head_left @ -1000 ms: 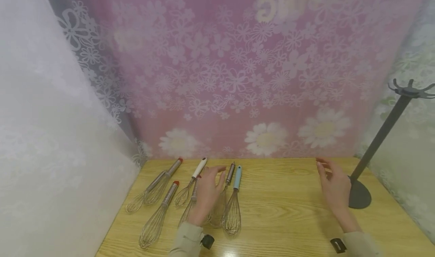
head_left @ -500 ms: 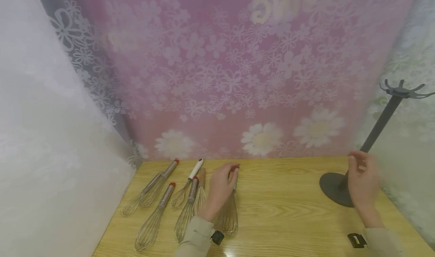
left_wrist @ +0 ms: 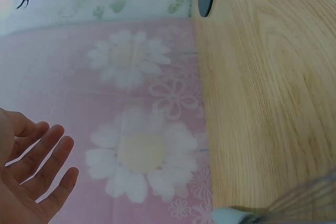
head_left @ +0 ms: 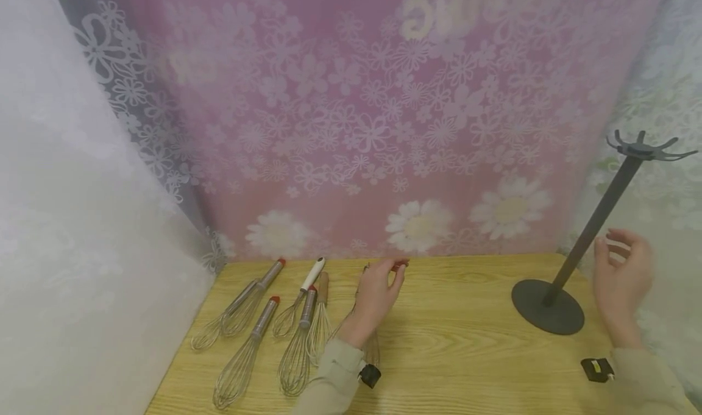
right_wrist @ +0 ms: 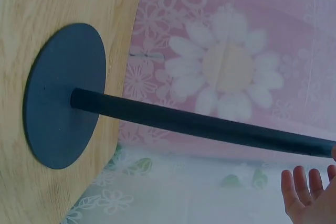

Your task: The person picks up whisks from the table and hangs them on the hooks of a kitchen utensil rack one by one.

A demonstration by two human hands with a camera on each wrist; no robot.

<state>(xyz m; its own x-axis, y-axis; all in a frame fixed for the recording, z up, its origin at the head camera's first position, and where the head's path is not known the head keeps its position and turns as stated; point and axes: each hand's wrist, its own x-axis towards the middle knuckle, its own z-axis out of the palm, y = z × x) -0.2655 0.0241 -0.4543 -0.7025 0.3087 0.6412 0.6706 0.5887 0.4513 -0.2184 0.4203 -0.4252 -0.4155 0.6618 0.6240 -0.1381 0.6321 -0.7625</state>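
My left hand (head_left: 375, 296) hovers over the rightmost whisks, fingers bent loosely and apart from them. In the left wrist view its spread fingers (left_wrist: 50, 174) hold nothing. Beneath it, partly hidden, show the wires of a whisk (head_left: 373, 349); a light blue handle end (left_wrist: 231, 215) appears low in the left wrist view. My right hand (head_left: 625, 278) is raised just right of a dark grey stand (head_left: 598, 217), fingers relaxed around nothing. From the right wrist view, those fingertips (right_wrist: 301, 182) lie near the pole; whether they touch it I cannot tell.
Several more whisks lie left of my left hand: red-tipped ones (head_left: 236, 369), a white-handled one (head_left: 314, 275) and a wooden-handled one (head_left: 323, 288). The stand has a round base (head_left: 529, 308) and a ring of upturned hooks (head_left: 641, 152). Flowered curtains (head_left: 373, 98) enclose the wooden table (head_left: 455, 354).
My left hand has slid rightward above the whisks, uncovering the wooden-handled one. My right hand has gone from in front of the stand's base to its right side. The whisks lie as before.
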